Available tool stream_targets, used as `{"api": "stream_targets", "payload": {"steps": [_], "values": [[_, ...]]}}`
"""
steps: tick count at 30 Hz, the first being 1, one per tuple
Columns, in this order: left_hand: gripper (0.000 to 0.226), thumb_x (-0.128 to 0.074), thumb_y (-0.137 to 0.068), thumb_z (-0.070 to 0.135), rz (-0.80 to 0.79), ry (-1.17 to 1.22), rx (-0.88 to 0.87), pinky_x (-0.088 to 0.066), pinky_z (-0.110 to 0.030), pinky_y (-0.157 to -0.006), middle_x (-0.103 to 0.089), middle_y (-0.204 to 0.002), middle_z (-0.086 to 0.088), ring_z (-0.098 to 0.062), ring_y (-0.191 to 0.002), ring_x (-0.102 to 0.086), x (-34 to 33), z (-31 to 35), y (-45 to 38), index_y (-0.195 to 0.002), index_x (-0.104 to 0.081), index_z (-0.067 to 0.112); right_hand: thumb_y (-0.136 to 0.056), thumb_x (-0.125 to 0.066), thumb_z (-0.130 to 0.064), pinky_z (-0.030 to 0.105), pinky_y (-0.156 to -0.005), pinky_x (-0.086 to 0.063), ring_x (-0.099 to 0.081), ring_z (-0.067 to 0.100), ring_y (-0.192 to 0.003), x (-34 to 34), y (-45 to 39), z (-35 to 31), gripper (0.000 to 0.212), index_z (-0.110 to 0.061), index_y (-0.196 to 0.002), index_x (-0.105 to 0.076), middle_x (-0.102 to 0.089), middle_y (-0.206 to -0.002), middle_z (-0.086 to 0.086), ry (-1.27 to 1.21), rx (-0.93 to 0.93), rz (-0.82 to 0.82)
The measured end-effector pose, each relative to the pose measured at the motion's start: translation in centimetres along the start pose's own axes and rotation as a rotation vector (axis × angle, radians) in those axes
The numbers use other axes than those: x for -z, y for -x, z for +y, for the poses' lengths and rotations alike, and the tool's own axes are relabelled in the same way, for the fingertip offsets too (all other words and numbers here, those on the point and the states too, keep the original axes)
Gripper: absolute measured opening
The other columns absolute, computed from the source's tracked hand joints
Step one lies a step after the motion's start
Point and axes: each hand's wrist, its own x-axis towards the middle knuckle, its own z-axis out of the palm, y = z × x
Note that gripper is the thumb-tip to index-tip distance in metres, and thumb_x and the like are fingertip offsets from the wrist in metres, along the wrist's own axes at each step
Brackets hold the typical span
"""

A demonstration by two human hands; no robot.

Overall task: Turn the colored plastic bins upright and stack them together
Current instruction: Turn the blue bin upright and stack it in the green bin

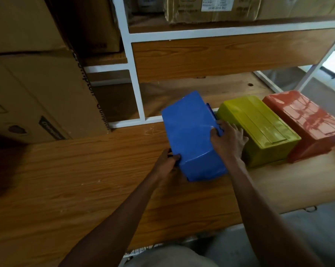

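Overturned, the blue bin (191, 135) shows its glossy flat base to the camera, tilted a little above the wooden table (85, 180). Both hands grasp it: the left hand (167, 162) clasps its near left edge, the right hand (227, 140) clamps its right side, fingers curled over the rim. Just right of it sit 2 more bins, bottoms up: the yellow-green bin (259, 128), then the orange-red bin (307, 124), flanks touching. Behind the table stands a white-framed shelf (128, 54) with wood-grain boards. Cardboard boxes (37, 83) are stacked at left, and more sit on the upper shelf; their contents cannot be seen.
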Motion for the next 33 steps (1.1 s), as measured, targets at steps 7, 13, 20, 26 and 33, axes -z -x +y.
{"api": "stream_targets", "payload": {"steps": [7,13,20,26,33], "values": [[0.022,-0.057,-0.101,0.024,0.428,-0.324,-0.395,-0.045,-0.017,-0.068,-0.066,-0.109,0.005,-0.007,-0.093,-0.062,6.4,6.8,0.7,-0.120,-0.066,0.017,-0.097,-0.050,-0.042,0.051,-0.100,-0.036,-0.050,0.030,-0.126,-2.0,5.3,-5.3,0.044,-0.031,-0.137,-0.063,-0.058,-0.139,-0.004,-0.053,0.250,-0.032],[0.021,-0.060,-0.102,0.030,0.305,-0.499,-0.606,-0.043,-0.010,-0.064,-0.066,-0.092,0.007,0.003,-0.077,-0.059,5.5,13.7,0.2,-0.109,-0.072,0.014,-0.095,-0.055,-0.040,0.048,-0.093,-0.039,-0.054,0.031,-0.118,-4.3,9.5,-8.7,0.043,-0.022,-0.133,-0.065,-0.061,-0.131,0.002,0.023,0.386,-0.008],[0.032,-0.066,-0.097,0.042,0.138,-0.772,-0.378,-0.044,-0.029,-0.071,-0.060,-0.098,-0.005,-0.016,-0.087,-0.056,0.8,13.5,-2.8,-0.104,-0.062,0.011,-0.094,-0.059,-0.040,0.043,-0.103,-0.036,-0.049,0.024,-0.125,-6.0,13.1,-10.9,0.045,-0.024,-0.136,-0.058,-0.058,-0.138,0.001,0.070,0.414,-0.096],[0.067,-0.076,-0.086,0.050,0.292,-0.802,-0.298,-0.049,-0.036,-0.079,-0.060,-0.118,-0.006,-0.027,-0.109,-0.063,0.4,11.9,-3.0,-0.132,-0.051,0.008,-0.088,-0.070,-0.040,0.044,-0.110,-0.035,-0.050,0.027,-0.133,-5.4,14.3,-10.9,0.054,-0.018,-0.136,-0.061,-0.061,-0.141,0.005,-0.029,0.495,-0.250],[0.035,-0.076,-0.089,0.032,0.324,-0.748,-0.295,-0.047,-0.030,-0.072,-0.058,-0.099,-0.002,-0.018,-0.092,-0.059,3.4,12.1,-2.8,-0.111,-0.058,0.011,-0.090,-0.062,-0.023,0.041,-0.088,-0.053,-0.065,0.017,-0.091,-3.7,12.6,-10.8,0.015,-0.015,-0.099,-0.071,-0.072,-0.095,0.000,-0.191,0.566,-0.156]]}}
